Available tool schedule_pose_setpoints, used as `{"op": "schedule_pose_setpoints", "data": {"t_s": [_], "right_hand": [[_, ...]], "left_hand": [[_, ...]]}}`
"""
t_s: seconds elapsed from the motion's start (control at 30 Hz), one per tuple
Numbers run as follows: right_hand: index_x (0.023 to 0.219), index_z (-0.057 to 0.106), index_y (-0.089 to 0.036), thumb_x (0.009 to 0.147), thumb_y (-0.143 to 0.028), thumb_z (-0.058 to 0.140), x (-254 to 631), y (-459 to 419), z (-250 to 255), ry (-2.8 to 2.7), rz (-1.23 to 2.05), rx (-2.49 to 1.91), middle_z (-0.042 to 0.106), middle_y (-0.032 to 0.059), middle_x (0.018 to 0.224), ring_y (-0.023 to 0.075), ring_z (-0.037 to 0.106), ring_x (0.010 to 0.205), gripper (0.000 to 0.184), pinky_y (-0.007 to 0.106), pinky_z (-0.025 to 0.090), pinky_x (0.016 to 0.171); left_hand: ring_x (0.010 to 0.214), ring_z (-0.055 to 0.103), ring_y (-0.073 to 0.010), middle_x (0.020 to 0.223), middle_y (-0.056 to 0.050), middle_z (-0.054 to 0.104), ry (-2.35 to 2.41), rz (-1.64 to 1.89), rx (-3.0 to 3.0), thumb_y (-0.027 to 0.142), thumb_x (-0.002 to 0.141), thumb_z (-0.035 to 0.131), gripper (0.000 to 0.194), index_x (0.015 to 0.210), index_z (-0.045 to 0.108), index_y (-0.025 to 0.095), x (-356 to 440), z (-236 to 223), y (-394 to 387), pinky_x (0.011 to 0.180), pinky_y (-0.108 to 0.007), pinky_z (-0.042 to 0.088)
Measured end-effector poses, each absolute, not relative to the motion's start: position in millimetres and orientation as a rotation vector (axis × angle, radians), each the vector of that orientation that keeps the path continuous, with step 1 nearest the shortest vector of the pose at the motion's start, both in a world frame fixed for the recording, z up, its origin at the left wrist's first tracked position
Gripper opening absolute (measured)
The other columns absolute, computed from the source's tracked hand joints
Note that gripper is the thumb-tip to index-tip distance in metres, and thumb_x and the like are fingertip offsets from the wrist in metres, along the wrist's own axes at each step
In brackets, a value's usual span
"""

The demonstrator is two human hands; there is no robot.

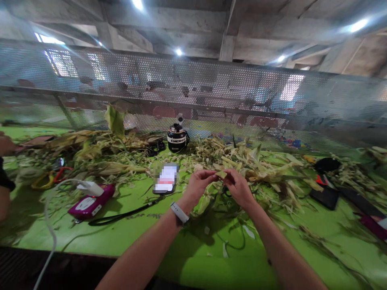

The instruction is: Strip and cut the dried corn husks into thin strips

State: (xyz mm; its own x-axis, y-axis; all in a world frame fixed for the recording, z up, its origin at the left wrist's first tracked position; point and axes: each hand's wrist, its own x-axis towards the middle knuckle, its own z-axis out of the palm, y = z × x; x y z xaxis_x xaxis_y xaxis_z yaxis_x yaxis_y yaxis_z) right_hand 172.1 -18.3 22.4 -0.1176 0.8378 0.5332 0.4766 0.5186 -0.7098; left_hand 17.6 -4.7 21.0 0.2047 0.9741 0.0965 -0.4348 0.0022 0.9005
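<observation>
On the table [121, 237], the phone [167, 178] lies left of your left hand [197, 186]; behind stands the bottle [177, 141], seemingly near the mesh [217, 90].

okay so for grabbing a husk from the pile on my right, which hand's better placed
Probably your right hand: it's beside that husk pile, while your left hand is farther over, nearer the phone. Both seem to hold a small husk piece.

green table [121, 243] | dry husks [260, 161] | phone [166, 178] | ENERGY bottle [177, 140] | purple box [102, 198] | black strap [137, 209]
</observation>
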Motion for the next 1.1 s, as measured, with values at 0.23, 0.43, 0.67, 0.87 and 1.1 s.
{"op": "schedule_pose_setpoints", "data": {"t_s": [0.23, 0.43, 0.67, 0.87, 1.1], "right_hand": [[0.089, 0.055, -0.022, 0.077, -0.03, 0.056, 174, -19, 25, -1.767, 0.46, -1.116, 0.057, 0.0043, 0.074, 0.0204, 0.055, 0.068, 0.014, 0.034, 0.044, 0.068], [0.084, 0.052, -0.022, 0.078, -0.034, 0.056, 173, -19, 24, -1.759, 0.535, -1.141, 0.057, 0.0045, 0.075, 0.0205, 0.054, 0.07, 0.014, 0.034, 0.044, 0.068], [0.083, 0.053, -0.021, 0.08, -0.033, 0.055, 168, -20, 21, -1.672, 0.579, -1.144, 0.061, 0.0049, 0.078, 0.0184, 0.057, 0.069, 0.013, 0.031, 0.046, 0.065], [0.083, 0.052, -0.02, 0.079, -0.035, 0.055, 169, -15, 15, -1.577, 0.637, -1.135, 0.06, 0.0029, 0.075, 0.0165, 0.056, 0.066, 0.016, 0.031, 0.047, 0.063], [0.085, 0.051, -0.021, 0.07, -0.037, 0.061, 169, -9, 13, -1.489, 0.709, -1.147, 0.057, 0.0006, 0.074, 0.0141, 0.054, 0.063, 0.024, 0.028, 0.046, 0.059]], "left_hand": [[0.062, 0.062, -0.0133, 0.063, -0.001, 0.07, 0.67, 1.281, 1.032, 0.038, 0.042, 0.084, 0.034, 0.065, 0.071, 0.017, 19, 20, -2, 0.071, -0.029, 0.05], [0.066, 0.063, -0.0139, 0.067, -0.002, 0.07, 0.698, 1.315, 1.042, 0.033, 0.052, 0.081, 0.028, 0.07, 0.07, 0.015, 21, 17, -6, 0.075, -0.03, 0.049], [0.068, 0.063, -0.0149, 0.068, -0.002, 0.07, 0.729, 1.363, 0.978, 0.034, 0.05, 0.082, 0.029, 0.067, 0.069, 0.015, 26, 18, -11, 0.077, -0.031, 0.049], [0.067, 0.062, -0.0137, 0.066, -0.002, 0.07, 0.708, 1.347, 0.901, 0.031, 0.048, 0.083, 0.029, 0.066, 0.069, 0.013, 28, 16, -11, 0.077, -0.029, 0.047], [0.065, 0.062, -0.0133, 0.066, -0.003, 0.07, 0.719, 1.322, 0.939, 0.031, 0.054, 0.081, 0.026, 0.069, 0.07, 0.012, 27, 14, -12, 0.074, -0.028, 0.047]]}}
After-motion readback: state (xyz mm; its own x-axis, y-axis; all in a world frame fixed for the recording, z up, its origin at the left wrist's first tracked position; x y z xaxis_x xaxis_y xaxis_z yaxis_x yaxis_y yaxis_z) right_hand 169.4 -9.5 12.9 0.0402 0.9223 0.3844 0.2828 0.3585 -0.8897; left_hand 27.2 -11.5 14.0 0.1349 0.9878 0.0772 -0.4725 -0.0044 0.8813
